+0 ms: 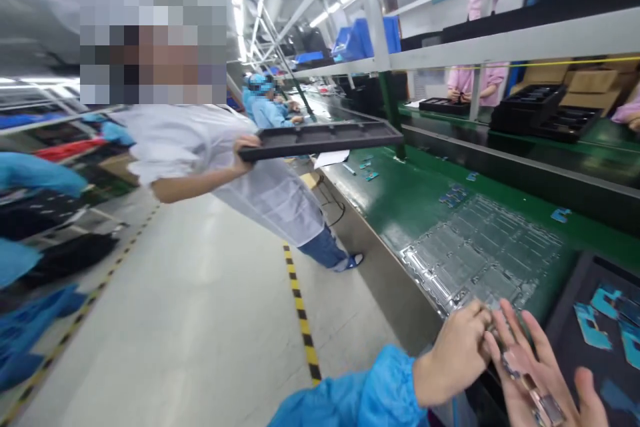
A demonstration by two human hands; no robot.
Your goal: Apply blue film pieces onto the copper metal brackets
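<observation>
My right hand (537,370) is turned palm up at the lower right, with a small circuit board (533,383) lying along its palm and fingers. Its thumb stands apart and the fingers are nearly straight. My left hand (457,350), in a blue sleeve, has curled fingers that meet the right hand's fingertips; what they pinch, if anything, is hidden. Just beyond the hands, a clear plastic tray (480,247) with moulded pockets lies on the green bench top. A black tray (570,320) holding several blue-green circuit boards (593,327) is beside my right hand.
A person in a white coat (200,140) stands at the left, holding a black divided tray (325,137) over the bench (370,207). Small boards (453,195) lie farther along. A metal rail (515,47) crosses above. Black-yellow floor tape (300,307) runs along the aisle.
</observation>
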